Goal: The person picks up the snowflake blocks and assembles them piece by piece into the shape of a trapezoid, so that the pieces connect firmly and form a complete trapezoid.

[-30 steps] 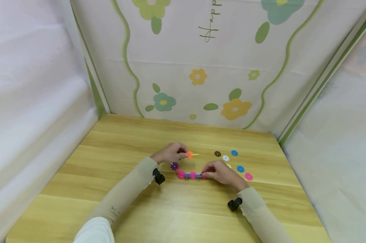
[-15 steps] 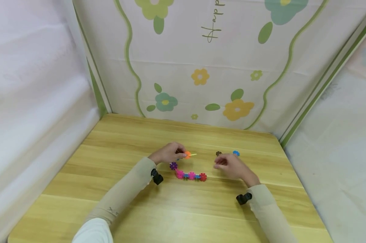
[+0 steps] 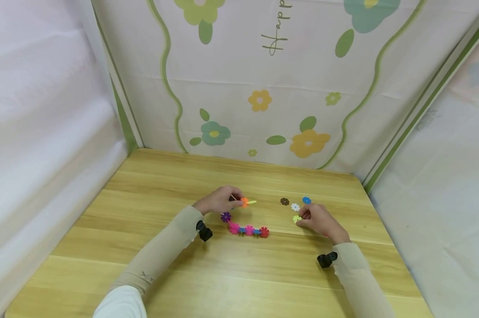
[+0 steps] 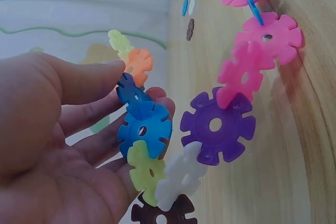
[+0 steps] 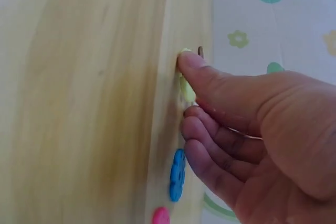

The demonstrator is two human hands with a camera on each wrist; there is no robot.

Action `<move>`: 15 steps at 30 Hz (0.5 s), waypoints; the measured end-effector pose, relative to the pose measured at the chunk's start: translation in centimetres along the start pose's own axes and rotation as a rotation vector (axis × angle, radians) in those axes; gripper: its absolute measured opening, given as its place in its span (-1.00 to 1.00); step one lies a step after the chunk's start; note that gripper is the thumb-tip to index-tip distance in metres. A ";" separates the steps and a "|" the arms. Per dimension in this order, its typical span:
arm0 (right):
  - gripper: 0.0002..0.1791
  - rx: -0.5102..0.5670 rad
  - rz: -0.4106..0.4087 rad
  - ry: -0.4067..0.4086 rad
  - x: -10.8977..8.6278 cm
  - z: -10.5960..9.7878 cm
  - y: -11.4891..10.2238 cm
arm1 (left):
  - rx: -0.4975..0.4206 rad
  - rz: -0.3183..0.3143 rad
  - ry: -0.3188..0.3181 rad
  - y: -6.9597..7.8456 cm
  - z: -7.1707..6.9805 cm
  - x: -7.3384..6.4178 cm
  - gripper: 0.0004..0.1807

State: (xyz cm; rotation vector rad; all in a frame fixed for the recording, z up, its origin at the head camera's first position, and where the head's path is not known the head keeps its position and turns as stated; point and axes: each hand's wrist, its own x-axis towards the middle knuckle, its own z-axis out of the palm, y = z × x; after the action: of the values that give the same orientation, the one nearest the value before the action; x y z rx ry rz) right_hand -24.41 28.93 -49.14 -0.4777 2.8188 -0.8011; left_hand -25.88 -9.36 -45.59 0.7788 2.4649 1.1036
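Observation:
My left hand [image 3: 222, 200] pinches a chain of interlocking snowflake discs near its orange disc [image 4: 139, 66], thumb against the dark blue disc [image 4: 130, 90]. Past the orange one, a yellow-green disc [image 4: 121, 44] ends the chain. From the hand it curves through blue, yellow-green, white and brown pieces to a purple disc [image 4: 218, 128], then pink and blue ones, ending in a red disc [image 3: 264, 232]. My right hand [image 3: 320, 221] pinches a loose yellow-green snowflake disc [image 3: 296, 219] at the tabletop, the thumb covering part of it in the right wrist view.
Loose brown [image 3: 284, 201], white [image 3: 295, 207] and blue discs [image 3: 306, 200] lie beyond the right hand. Another blue disc [image 5: 178, 176] and a pink disc [image 5: 161, 216] show below its fingers in the right wrist view. Flower-printed cloth [image 3: 223, 88] rises behind the wooden table [image 3: 223, 282].
My right hand has let go of the red end of the chain, moved right, and taken hold of the loose yellow-green disc. The left hand keeps its grip almost in place.

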 end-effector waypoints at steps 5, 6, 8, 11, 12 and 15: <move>-0.80 0.092 0.009 0.030 0.6 0.6 -1.1 | -0.009 0.016 -0.020 0.0 0.0 0.1 -0.82; -0.82 0.115 -0.004 0.042 0.8 0.7 -1.6 | -0.018 0.015 -0.024 0.0 0.0 0.0 -0.82; -0.85 0.170 -0.042 0.069 1.3 1.2 -2.8 | -0.028 0.010 -0.031 0.1 -0.1 0.0 -0.81; -0.85 0.260 -0.103 0.112 2.0 1.9 -4.9 | -0.047 0.009 -0.040 0.2 -0.1 0.0 -0.78; -0.85 0.291 -0.121 0.128 2.2 2.2 -5.6 | -0.050 0.013 -0.041 0.3 -0.1 0.0 -0.77; -0.85 0.360 -0.159 0.178 2.7 2.8 -7.2 | -0.041 0.021 -0.041 0.5 0.0 0.1 -0.70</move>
State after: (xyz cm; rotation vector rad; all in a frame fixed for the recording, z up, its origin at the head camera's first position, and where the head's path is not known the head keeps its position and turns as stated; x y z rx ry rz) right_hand -24.35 20.85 -47.79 -0.6010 2.7212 -1.4144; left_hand -25.78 -9.07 -45.25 0.8082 2.3985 1.1304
